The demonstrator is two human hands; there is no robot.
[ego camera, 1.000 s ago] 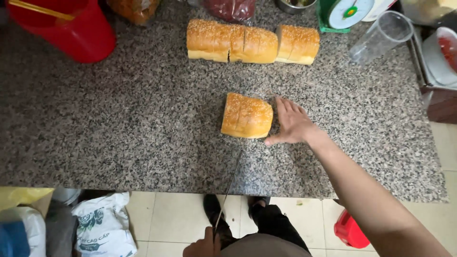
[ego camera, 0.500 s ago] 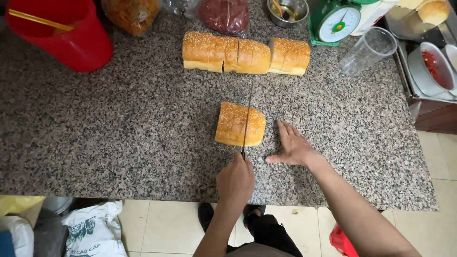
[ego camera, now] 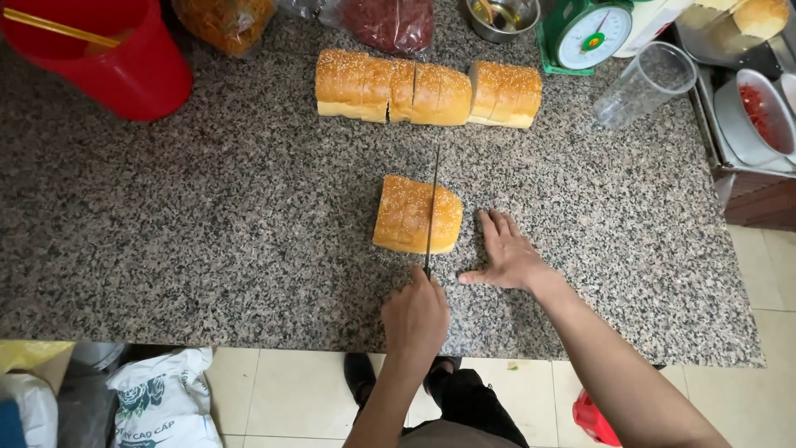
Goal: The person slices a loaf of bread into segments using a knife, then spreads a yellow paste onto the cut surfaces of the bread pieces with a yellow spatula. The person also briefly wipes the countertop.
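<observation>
Granite counter point(ego camera: 207, 232): sesame loaf point(ego camera: 417, 214) mid-counter, towards the near edge. Left hand point(ego camera: 416, 318) fingers wrapped round knife point(ego camera: 432, 199), blade across the loaf. Right hand point(ego camera: 507, 253) flat, fingers spread, just beside it.

Taking the green kitchen scale point(ego camera: 585, 33) at the counter's far edge as the mark: its round white dial faces up, with a green and orange centre. Left of it lie two clear plastic bags, one of dark red stuff point(ego camera: 390, 22), one of orange-brown stuff point(ego camera: 225, 21) further left. Far below-left, on the floor, sits a white printed bag point(ego camera: 162, 402) with dark green markings.
</observation>
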